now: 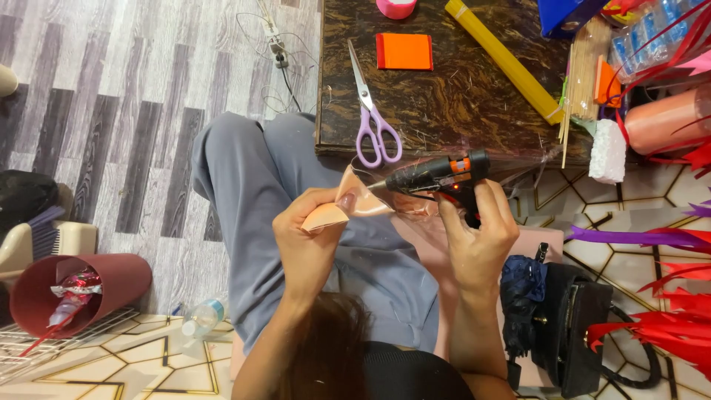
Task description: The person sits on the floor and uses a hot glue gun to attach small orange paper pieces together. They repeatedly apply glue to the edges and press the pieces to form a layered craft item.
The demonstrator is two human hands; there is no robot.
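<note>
My left hand (311, 233) pinches a folded peach-coloured ribbon piece (348, 204) between thumb and fingers, above my lap. My right hand (474, 230) grips a black glue gun (437, 176) with an orange trigger part. Its nozzle points left and touches the ribbon's fold. Both hands sit just below the near edge of a low dark table (444, 104). A clear film sheet seems to lie under the gun, hard to make out.
On the table lie purple-handled scissors (372, 111), an orange paper pad (404, 52) and a long yellow roll (503, 59). A white foam block (607, 152) and red ribbon strips (678, 311) are right. A black bag (578, 326) is near my right arm. A maroon bin (74, 289) lies left.
</note>
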